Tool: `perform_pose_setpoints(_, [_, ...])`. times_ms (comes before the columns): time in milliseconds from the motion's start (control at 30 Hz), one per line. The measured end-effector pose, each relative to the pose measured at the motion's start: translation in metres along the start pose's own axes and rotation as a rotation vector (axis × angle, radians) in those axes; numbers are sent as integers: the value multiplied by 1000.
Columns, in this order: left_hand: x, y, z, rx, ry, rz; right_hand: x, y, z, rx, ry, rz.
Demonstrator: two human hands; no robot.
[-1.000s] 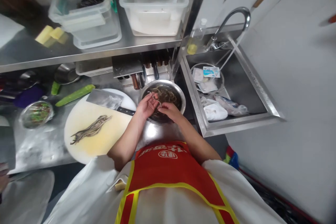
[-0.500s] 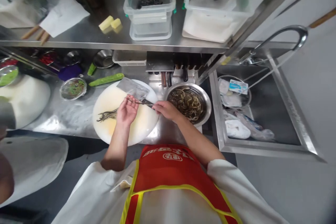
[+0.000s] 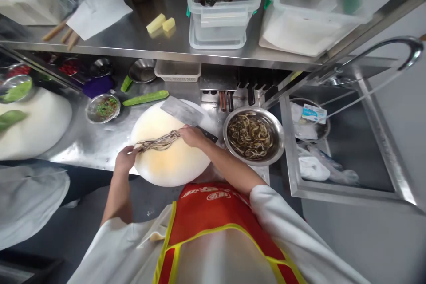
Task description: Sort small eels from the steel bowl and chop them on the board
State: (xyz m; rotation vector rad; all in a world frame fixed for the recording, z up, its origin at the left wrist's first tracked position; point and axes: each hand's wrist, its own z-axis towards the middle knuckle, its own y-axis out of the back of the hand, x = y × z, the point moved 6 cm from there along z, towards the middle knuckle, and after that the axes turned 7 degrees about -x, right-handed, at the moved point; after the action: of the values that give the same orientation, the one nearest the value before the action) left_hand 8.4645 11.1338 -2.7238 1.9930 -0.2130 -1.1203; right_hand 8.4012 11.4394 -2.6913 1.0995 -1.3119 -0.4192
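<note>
Since 0.5 s ago: both hands have moved left onto the board, and the strips they carried between them now lie on it with the rest.
Left hand (image 3: 125, 159): at the board's left rim, fingers curled on the left end of the strip bundle; how tightly they close cannot be told.
Strip bundle (image 3: 159, 143): thin, limp, grey-brown strands, stretched in 1 long line across the middle of the board.
Cutting board (image 3: 169, 166): round, smooth, pale cream, yellowed at the centre.
Right hand (image 3: 190, 135): fingers bent, pressed down on the bundle's right end.
Cleaver (image 3: 181, 111): broad flat grey blade, dark handle, at the board's far edge.
Steel bowl (image 3: 278, 134): round, shiny, holding wet coiled strands, just right of the board.
</note>
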Motion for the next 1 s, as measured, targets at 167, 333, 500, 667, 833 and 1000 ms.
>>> perform_pose_setpoints(167, [-15, 14, 13, -50, -107, 244, -63, 68, -52, -219, -77, 84])
perform_pose_setpoints(333, [-85, -4, 0, 29, -343, 353, -168, 129, -124, -409, -369, 18])
perform_pose_setpoints(500, [-156, -53, -10, 146, -498, 586, -222, 126, -168, -146, -525, -242])
perform_pose_setpoints(667, [-180, -100, -14, 259, -518, 672, -219, 106, -177, 32, -465, -224])
perform_pose_setpoints(833, [-207, -116, -55, 36, -727, 335, -215, 98, -185, 133, -422, -236])
perform_pose_setpoints(1000, [-252, -164, -139, 194, -984, 87, -217, 97, -190, 167, -436, -297])
